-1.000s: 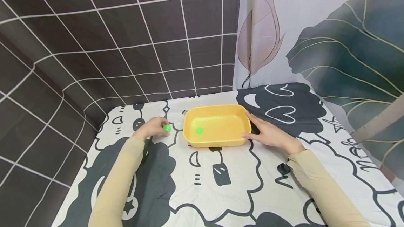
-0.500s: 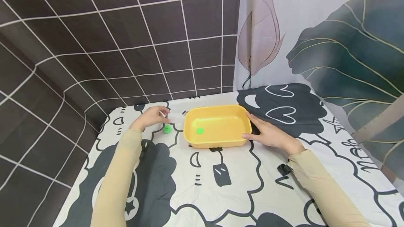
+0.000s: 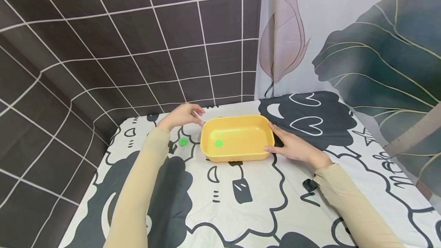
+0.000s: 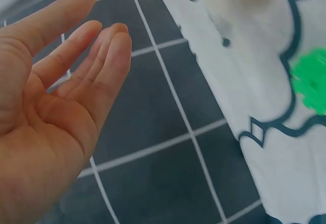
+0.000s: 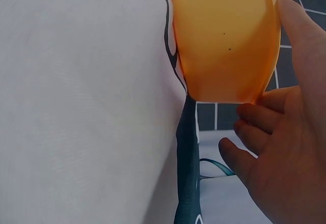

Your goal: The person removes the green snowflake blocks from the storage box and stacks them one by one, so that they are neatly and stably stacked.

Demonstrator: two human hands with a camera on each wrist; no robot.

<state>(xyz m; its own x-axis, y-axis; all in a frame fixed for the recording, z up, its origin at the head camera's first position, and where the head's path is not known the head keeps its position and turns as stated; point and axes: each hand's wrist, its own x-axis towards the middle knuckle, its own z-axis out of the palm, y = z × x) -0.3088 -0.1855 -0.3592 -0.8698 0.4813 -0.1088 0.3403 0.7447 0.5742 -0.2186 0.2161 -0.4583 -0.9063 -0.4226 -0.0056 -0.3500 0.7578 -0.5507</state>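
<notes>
A yellow rectangular tub [image 3: 241,144] with rounded corners stands on the patterned cloth. Inside it, near the left end, lies a small round green piece [image 3: 218,143]. My right hand [image 3: 296,146] holds the tub's right end, thumb toward the front and fingers toward the back; its hold also shows in the right wrist view [image 5: 285,127]. Just behind the tub's left back corner, my left hand [image 3: 184,115] hovers with loosely spread fingers and nothing in its palm. A second green piece [image 3: 183,141], with a notched edge, lies on the cloth left of the tub.
Black-and-white cartoon cloth [image 3: 234,217] covers the surface. A dark gridded curtain [image 3: 155,49] hangs behind and to the left; a leaf-print curtain [image 3: 379,56] hangs at the right. A small black object [image 3: 310,185] is beside the right wrist.
My left hand let go of the notched green piece on the cloth, then moved back and to the right toward the tub's far corner. My right hand and the tub stayed put.
</notes>
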